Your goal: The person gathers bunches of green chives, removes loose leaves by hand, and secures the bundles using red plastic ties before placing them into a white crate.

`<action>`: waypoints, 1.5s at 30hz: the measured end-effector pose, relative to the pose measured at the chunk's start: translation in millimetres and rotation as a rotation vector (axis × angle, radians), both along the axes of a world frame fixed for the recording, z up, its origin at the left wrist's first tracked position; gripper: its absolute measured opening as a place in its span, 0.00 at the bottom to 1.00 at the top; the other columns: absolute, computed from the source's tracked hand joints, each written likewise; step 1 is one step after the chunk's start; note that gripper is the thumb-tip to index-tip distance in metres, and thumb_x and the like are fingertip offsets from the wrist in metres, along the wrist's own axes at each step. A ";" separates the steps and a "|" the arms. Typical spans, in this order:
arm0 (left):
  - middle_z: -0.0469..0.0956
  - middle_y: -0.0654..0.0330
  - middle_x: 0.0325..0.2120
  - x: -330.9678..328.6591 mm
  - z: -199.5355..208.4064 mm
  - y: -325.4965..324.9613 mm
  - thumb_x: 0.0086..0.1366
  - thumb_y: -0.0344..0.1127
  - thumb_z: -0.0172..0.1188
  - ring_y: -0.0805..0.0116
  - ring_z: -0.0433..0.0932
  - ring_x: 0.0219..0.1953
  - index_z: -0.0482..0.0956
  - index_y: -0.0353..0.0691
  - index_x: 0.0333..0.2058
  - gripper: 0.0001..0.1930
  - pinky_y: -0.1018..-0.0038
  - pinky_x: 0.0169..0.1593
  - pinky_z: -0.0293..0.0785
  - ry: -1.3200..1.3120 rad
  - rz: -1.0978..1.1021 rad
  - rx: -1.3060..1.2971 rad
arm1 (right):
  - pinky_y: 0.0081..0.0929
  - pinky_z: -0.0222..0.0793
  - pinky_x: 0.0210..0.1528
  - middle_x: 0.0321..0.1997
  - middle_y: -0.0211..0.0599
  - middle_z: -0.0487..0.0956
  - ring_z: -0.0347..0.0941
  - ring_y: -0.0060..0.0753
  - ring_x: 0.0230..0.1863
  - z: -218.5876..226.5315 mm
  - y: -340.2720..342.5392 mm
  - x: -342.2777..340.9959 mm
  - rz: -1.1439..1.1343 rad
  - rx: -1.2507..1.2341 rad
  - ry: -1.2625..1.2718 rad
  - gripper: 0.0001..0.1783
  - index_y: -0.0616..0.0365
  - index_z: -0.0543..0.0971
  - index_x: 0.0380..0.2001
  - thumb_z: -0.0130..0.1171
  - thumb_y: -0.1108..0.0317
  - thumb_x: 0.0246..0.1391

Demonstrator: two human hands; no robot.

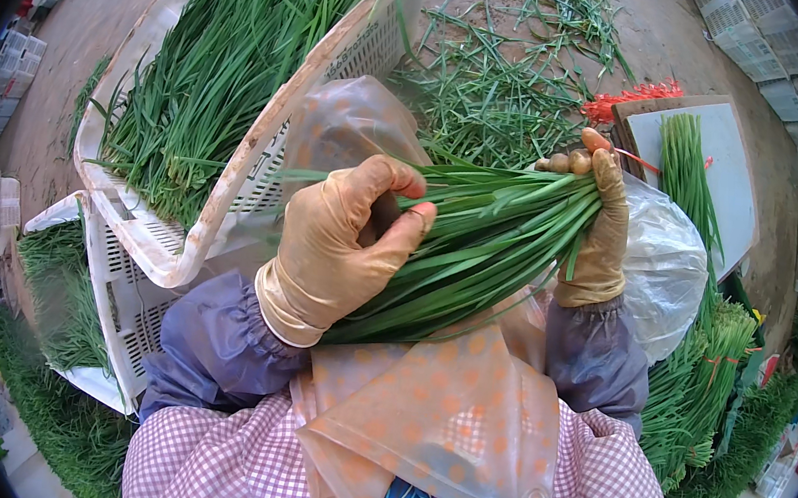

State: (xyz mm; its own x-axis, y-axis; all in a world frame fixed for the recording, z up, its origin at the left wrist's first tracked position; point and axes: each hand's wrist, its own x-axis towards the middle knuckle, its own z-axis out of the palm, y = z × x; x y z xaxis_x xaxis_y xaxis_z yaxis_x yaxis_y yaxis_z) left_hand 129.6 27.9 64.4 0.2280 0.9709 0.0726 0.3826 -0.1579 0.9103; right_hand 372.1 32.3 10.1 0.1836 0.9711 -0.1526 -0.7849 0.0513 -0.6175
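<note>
A loose bunch of garlic chives [492, 250] lies across my lap, between my two gloved hands. My right hand [607, 219] is wrapped round its right end, with bare fingertips showing past the tan glove. Over the left part of the bunch, my left hand [346, 238] is curled, thumb and forefinger tips close together against the leaves; its other fingers are hidden. Under the bunch is a clear plastic apron with orange dots [440, 411].
A white crate [211, 213] heaped with chives leans at my left, above another crate [114, 285]. Loose trimmings [495, 93] litter the ground ahead. At right are a board [737, 174] with a chive bundle [689, 164], red ties [632, 101] and tied bundles [715, 369].
</note>
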 end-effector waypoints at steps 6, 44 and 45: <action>0.77 0.58 0.25 22.7 2.6 15.3 0.52 0.27 0.68 0.68 0.77 0.24 0.80 0.38 0.40 0.14 0.76 0.29 0.73 0.157 -0.228 0.350 | 0.38 0.74 0.48 0.29 0.31 0.76 0.76 0.33 0.36 11.4 -3.0 -10.7 0.000 0.033 -0.083 0.12 0.58 0.76 0.43 0.59 0.66 0.57; 0.77 0.61 0.39 17.7 12.1 162.6 0.60 0.31 0.64 0.74 0.74 0.43 0.75 0.40 0.49 0.18 0.74 0.48 0.73 -0.248 0.172 0.364 | 0.36 0.69 0.53 0.27 0.26 0.75 0.72 0.28 0.36 51.0 7.8 163.8 -0.541 0.238 -0.390 0.15 0.60 0.72 0.47 0.54 0.62 0.61; 0.76 0.60 0.43 21.8 11.4 162.1 0.60 0.31 0.64 0.73 0.73 0.46 0.73 0.40 0.51 0.20 0.73 0.51 0.71 -0.120 0.159 0.366 | 0.36 0.68 0.54 0.27 0.26 0.75 0.72 0.28 0.36 49.6 7.2 163.6 -0.514 0.289 -0.364 0.15 0.60 0.72 0.47 0.54 0.62 0.61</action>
State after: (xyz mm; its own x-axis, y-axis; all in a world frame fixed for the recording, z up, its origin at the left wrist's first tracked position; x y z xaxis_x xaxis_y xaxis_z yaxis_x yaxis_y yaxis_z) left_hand 151.4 190.0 75.8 0.0463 0.8987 0.4362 0.3231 -0.4266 0.8447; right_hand 535.6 39.4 59.7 0.6220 0.7393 0.2581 -0.3620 0.5638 -0.7424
